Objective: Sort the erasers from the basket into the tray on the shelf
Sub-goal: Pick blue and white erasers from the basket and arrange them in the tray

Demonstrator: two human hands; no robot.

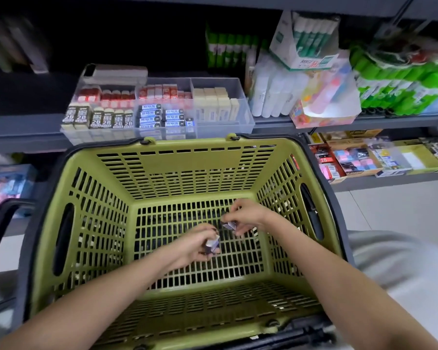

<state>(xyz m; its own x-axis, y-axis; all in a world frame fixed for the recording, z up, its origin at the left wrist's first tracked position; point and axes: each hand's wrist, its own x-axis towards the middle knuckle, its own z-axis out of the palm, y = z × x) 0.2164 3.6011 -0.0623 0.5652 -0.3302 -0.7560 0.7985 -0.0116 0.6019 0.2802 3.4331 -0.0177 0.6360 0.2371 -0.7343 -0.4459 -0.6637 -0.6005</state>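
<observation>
Both my hands are down inside the olive green basket (86,248), near its slatted floor. My left hand (192,245) grips a small white and purple eraser (213,244). My right hand (245,214) pinches another small eraser (229,225) in a purple and white sleeve, just above the basket floor. On the shelf behind the basket stands the clear divided tray (245,120). It holds several 2B erasers (99,118), red ones (111,96), blue-labelled ones (159,116) and cream ones (218,102).
Glue stick boxes (306,39) and green packs (400,84) fill the shelf right of the tray. A lower shelf at right holds boxed stationery (359,155). The basket's black handle (0,223) sticks out at left. Pale floor lies at right.
</observation>
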